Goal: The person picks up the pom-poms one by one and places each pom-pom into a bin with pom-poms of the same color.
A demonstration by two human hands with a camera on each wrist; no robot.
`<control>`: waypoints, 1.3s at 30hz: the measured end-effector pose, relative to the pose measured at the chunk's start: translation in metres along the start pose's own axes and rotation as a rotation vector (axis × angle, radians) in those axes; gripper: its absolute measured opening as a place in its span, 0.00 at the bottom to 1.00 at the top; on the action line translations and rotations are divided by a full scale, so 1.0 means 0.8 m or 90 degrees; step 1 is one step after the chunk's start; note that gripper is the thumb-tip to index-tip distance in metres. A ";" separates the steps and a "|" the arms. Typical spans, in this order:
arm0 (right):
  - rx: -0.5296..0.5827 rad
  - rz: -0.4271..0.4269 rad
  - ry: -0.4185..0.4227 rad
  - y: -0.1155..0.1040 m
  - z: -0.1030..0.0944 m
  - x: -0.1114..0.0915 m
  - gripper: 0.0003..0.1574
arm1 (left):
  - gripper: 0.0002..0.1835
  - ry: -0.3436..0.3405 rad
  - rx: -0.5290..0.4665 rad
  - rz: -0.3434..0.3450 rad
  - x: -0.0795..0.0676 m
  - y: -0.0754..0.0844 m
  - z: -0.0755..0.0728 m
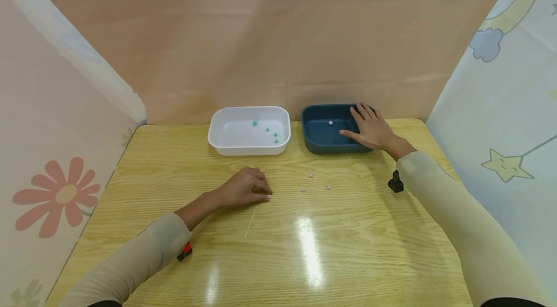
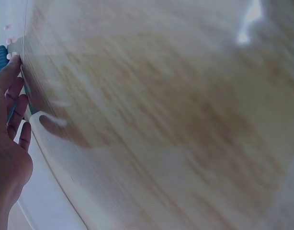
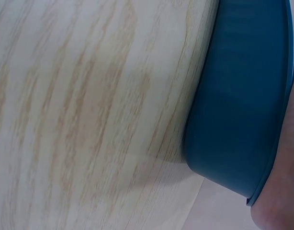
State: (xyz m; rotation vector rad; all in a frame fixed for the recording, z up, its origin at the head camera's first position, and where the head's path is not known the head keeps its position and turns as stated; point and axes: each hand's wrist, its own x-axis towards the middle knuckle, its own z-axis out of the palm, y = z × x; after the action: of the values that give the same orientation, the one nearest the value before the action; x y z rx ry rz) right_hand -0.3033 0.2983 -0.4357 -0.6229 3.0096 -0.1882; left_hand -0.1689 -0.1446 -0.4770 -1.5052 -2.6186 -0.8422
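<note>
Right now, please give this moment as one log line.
left hand: pinching pink bead | right hand: on blue tray | white tray: four teal beads

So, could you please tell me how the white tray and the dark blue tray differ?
The white tray holds four visible teal beads, the dark blue tray one visible pink bead. The right hand lies over the dark blue tray's right end; neither hand touches the white tray. Both are open, round-cornered and stand on the table.

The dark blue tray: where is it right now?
In the head view, the dark blue tray stands at the back of the table, right of the white tray, the right hand at its right end.
</note>
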 end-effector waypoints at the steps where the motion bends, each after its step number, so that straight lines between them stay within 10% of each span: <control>1: -0.001 0.001 0.000 0.000 0.000 0.000 0.64 | 0.04 0.002 0.000 0.002 0.000 0.000 0.000; 23: -0.006 0.009 -0.009 -0.001 0.002 0.002 0.65 | 0.03 -0.020 -0.010 -0.047 0.008 -0.003 0.000; 39: -0.010 0.013 0.000 -0.003 0.003 0.001 0.62 | 0.05 0.023 -0.073 -0.054 0.050 0.010 -0.026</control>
State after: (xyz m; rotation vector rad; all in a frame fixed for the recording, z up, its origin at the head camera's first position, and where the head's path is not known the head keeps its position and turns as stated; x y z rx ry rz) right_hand -0.3031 0.2957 -0.4375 -0.5926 3.0194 -0.1647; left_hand -0.1896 -0.1185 -0.4452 -1.3962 -2.6668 -1.0332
